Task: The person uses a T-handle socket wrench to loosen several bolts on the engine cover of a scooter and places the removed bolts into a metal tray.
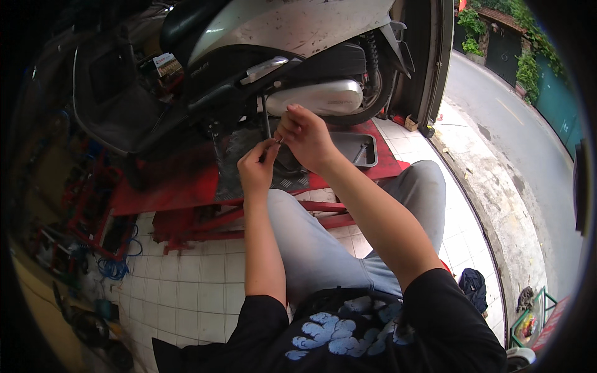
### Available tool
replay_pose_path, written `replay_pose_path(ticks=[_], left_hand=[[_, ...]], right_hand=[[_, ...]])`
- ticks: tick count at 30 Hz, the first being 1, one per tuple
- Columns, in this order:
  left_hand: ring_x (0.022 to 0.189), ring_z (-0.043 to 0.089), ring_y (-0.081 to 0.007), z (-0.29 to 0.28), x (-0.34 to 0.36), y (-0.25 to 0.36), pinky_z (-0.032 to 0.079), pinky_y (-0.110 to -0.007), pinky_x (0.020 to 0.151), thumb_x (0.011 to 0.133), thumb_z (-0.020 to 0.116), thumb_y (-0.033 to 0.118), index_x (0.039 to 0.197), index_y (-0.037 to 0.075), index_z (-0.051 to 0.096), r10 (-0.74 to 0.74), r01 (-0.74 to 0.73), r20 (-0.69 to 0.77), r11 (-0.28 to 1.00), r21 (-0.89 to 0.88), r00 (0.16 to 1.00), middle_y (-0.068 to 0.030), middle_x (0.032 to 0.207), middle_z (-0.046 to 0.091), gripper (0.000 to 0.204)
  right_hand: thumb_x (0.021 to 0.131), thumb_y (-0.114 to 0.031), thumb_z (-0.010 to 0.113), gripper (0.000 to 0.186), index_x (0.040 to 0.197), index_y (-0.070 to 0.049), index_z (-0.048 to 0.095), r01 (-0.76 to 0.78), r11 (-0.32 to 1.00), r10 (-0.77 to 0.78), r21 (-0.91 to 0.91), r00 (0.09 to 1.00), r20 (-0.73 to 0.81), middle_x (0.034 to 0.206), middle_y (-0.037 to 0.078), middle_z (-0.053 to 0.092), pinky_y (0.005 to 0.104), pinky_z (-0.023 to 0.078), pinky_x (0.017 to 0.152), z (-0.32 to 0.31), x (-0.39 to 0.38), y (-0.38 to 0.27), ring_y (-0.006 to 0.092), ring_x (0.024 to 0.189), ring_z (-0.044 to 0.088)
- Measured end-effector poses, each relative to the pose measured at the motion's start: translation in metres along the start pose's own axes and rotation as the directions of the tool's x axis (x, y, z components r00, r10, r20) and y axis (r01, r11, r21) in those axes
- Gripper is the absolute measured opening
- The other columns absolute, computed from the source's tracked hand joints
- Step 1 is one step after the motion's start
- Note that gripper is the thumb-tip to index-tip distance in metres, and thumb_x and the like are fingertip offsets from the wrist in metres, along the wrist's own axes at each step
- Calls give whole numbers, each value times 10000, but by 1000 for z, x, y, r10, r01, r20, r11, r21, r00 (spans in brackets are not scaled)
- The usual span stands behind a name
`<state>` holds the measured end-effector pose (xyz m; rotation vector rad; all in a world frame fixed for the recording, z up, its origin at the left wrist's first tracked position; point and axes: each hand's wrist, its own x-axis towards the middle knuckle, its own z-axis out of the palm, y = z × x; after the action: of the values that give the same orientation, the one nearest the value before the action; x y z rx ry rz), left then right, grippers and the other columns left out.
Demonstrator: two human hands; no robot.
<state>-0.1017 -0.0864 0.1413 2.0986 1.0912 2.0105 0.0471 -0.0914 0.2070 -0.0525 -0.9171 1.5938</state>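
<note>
Jeans [317, 248] are at bottom center, then both hands mid-frame: left hand [254, 169] is pinching some tiny piece [279, 141], too small to make out. Right hand [306, 138] is curled up right beside it, can't tell if it's gripping too. Red lift [180, 204] behind, tray [375, 153] with a wrench [360, 151] right of center, scooter [292, 31] up top.

The person's left hand [255, 171] and right hand [308, 138] sit close together, fingers curled; the left forearm [263, 248] stands nearly upright, the right forearm [376, 208] slants inward.
</note>
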Motion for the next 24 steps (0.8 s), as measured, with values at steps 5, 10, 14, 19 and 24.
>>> replay_pose_path(ticks=[5, 10, 14, 19, 24], left_hand=[[682, 680, -259, -3, 7, 35, 504, -357, 607, 899, 728, 372, 949, 115, 759, 98, -116, 69, 937, 329, 993, -60, 811, 718, 264], [670, 672, -250, 6, 0, 36, 485, -365, 584, 872, 711, 473, 904, 163, 758, -135, 25, 336, 950, 312, 932, -24, 791, 714, 315], [690, 681, -216, 5, 1, 42, 490, -324, 607, 866, 755, 408, 932, 118, 756, -146, 80, 274, 968, 236, 951, -71, 762, 702, 297], [681, 679, -232, 0, 6, 48, 494, -332, 611, 886, 755, 367, 940, 83, 745, -157, 111, 194, 967, 230, 968, -91, 759, 699, 289], [688, 676, -242, -5, 7, 44, 485, -350, 581, 891, 720, 429, 914, 120, 741, -127, 91, 166, 974, 205, 978, -63, 763, 689, 310]], right_hand=[[952, -185, 552, 285, 724, -110, 398, 62, 988, -47, 140, 993, -111, 624, 1, 309, 378, 434, 808, -26, -13, -5, 171, 597, 364], [927, -175, 564, 323, 660, -122, 390, 85, 982, -20, 168, 933, -359, 584, 12, 289, 389, 457, 799, -78, -36, 6, 165, 580, 369], [930, -170, 570, 304, 686, -122, 395, 48, 992, -14, 117, 962, -272, 599, 6, 300, 386, 452, 798, -63, -34, -1, 164, 593, 371], [938, -161, 573, 268, 732, -115, 407, 25, 998, -8, 57, 963, -270, 618, -5, 311, 385, 445, 798, -33, -21, -13, 164, 620, 384], [941, -145, 555, 228, 749, -105, 440, 10, 999, 4, 48, 955, -295, 627, -8, 327, 379, 445, 787, -22, -18, -12, 159, 624, 386]])
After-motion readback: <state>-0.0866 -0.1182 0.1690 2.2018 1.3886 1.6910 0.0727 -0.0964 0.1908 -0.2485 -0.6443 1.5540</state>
